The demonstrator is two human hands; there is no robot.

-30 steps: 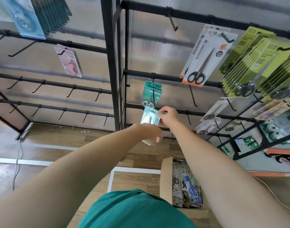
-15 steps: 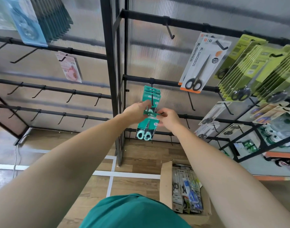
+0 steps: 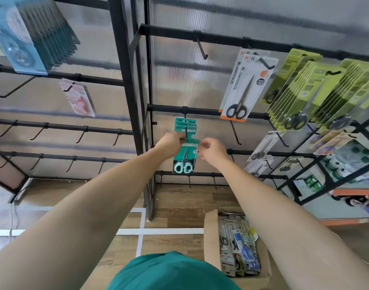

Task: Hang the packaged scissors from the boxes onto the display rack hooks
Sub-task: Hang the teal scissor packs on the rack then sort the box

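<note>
Matt black metal rack (image 3: pixel 200 111)

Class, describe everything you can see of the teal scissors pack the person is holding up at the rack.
The teal card pack of small scissors is a flat, upright card with a lighter header strip on top. Behind what looks like clear plastic sit scissors with mint-green loop handles at the bottom and blades pointing up. The left hand grips its upper left edge, and the right hand is at its upper right corner. Its top sits at the tip of a black metal hook carrying matching teal packs; whether it is threaded on is unclear.
</note>
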